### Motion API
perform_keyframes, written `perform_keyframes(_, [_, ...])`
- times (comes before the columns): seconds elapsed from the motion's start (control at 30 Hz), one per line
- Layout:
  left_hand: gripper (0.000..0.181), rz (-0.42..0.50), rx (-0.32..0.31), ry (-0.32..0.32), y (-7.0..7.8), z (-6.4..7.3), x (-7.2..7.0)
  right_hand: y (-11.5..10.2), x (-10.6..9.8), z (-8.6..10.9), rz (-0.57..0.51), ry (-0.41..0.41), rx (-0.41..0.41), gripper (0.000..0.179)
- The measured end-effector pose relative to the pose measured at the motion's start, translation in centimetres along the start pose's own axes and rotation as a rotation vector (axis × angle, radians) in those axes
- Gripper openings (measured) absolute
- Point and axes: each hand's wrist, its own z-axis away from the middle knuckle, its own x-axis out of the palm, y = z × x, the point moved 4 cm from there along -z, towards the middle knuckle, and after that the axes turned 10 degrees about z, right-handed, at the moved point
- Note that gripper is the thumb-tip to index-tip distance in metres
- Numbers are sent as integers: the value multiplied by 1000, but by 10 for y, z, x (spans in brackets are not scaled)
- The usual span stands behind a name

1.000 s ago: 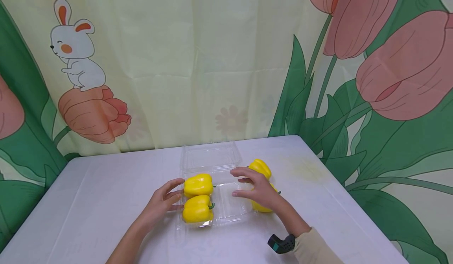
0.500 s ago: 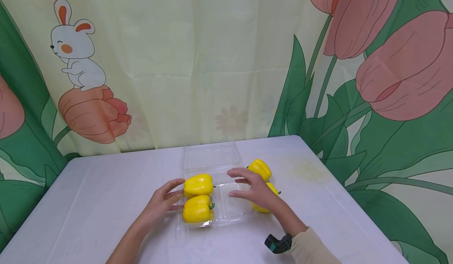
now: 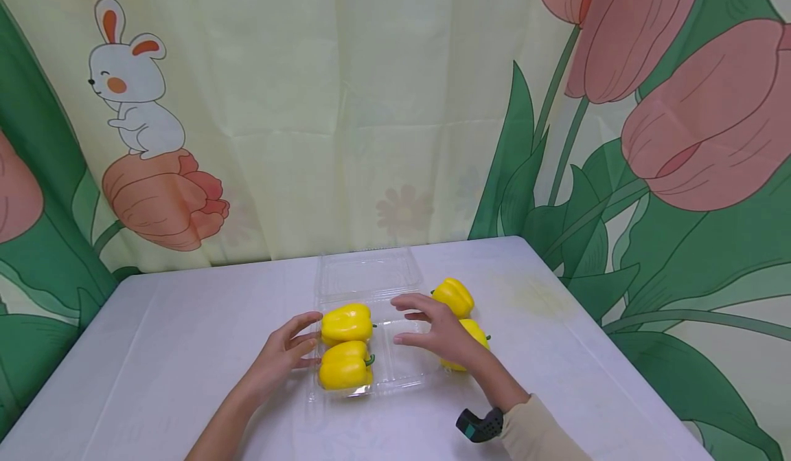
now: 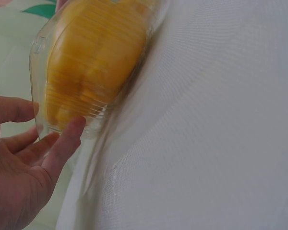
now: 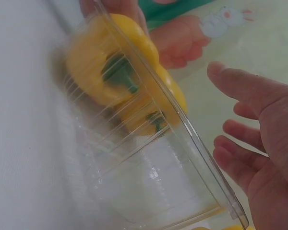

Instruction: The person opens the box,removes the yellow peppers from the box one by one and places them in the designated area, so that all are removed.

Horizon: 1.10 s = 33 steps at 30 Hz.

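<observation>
On the white-covered table [image 3: 185, 351], a clear plastic container [image 3: 404, 372] is sitting open nr the middle, its lid [image 3: 369, 272] lying back behind it, twd the curtain [image 3: 395, 104]. Along its left side, a far yellow pepper [image 3: 346, 324] & a near yellow pepper [image 3: 345, 372] are lying one behind the other, green stems [image 3: 370, 360] pointing right. Just right of the container, on the cloth, a rear loose pepper [image 3: 455, 295] is showing past the R hand [image 3: 437, 328], & a front loose pepper [image 3: 476, 332] is sitting partly hidden by that hand & forearm. The person's L hand [image 3: 282, 351] is touching the container's left end w/ fingers spread & loosely bent; its wrist cam is showing yellow thru the ribbed plastic. The R hand is hovering over the container's right half, thumb & fingers spread w/ a gap btwn; its wrist cam is showing it apart from the wall. A black wrist device [image 3: 480, 425] is sitting nr a beige sleeve [image 3: 537, 430]. The curtain is displaying a rabbit print [image 3: 139, 97] at left, pink tulip prints [image 3: 643, 42] at right.
</observation>
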Motion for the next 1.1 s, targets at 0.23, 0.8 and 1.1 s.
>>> perform_keyframes(0.23, [48, 0, 1, 4, 0, 0, 0, 1, 4, -3, -10, -15, 22, 55])
perform_keyframes(0.8, [48, -3, -1, 15, 0, -1, 0, 0, 11, -9, 14, -65, 39, 58])
perform_keyframes(1.1, [48, -7, 0, 12, -1, -2, 0, -1, 14, -12, 33, -85, 33, 59])
